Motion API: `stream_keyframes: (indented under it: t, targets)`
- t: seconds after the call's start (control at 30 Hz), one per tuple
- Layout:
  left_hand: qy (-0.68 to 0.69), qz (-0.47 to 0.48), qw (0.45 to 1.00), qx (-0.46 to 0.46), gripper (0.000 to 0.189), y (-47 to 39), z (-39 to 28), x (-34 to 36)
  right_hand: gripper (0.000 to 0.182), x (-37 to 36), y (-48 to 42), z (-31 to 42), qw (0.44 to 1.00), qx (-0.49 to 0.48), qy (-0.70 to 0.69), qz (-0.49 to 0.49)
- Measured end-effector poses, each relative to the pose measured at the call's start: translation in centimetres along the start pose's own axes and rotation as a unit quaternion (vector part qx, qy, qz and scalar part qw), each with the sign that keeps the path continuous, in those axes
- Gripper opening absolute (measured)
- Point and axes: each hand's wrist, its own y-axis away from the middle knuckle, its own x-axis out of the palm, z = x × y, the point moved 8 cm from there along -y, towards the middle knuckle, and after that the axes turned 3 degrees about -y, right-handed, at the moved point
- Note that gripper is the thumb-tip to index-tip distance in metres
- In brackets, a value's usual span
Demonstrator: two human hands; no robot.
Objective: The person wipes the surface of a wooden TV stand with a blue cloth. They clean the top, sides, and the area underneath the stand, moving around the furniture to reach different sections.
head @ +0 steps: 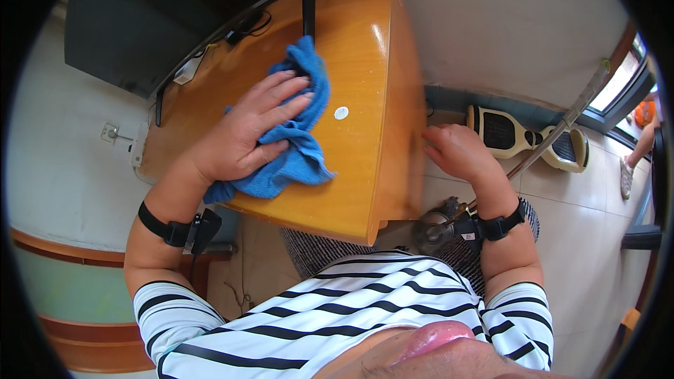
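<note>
A blue cloth (300,155) lies bunched on the yellow-brown wooden cabinet top (347,189). Pressed flat over it is my left hand (263,121), fingers spread across its folds and thumb toward me. The cloth's far end reaches the foot of a black stand leg (308,10) under a television (158,16). Beside the cabinet's right side panel (403,131), my right hand (458,150) is loosely bent, with nothing seen in it. Whether its fingertips touch the panel I cannot tell. A white round spot (341,112) shows on the wood right of the cloth.
A white box (189,68) and black cables sit under the television. A wall socket (109,132) and power strip (138,150) are at left. Right of the cabinet, a hoverboard (500,131) rests on the tiled floor; a metal pole (547,142) leans across. Another person's leg (643,145) shows far right.
</note>
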Motion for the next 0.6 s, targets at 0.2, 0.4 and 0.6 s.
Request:
stream_keyframes:
  t: [0.2,0.4,0.6]
  targets:
    - [-0.036,-0.001,0.994,0.1,0.059,-5.1,-3.5,0.1,0.02,-1.9,0.2,0.8,0.998,-0.01,0.013,-0.055]
    - [-0.078,0.004,0.996,0.031,0.066,-5.3,-3.1,0.3,0.017,-2.9,1.1,1.5,0.993,0.031,-0.004,-0.118]
    - [-0.02,-0.037,0.999,-0.012,0.065,0.8,-3.7,-2.4,0.021,-8.2,4.4,5.2,0.927,-0.047,-0.107,-0.356]
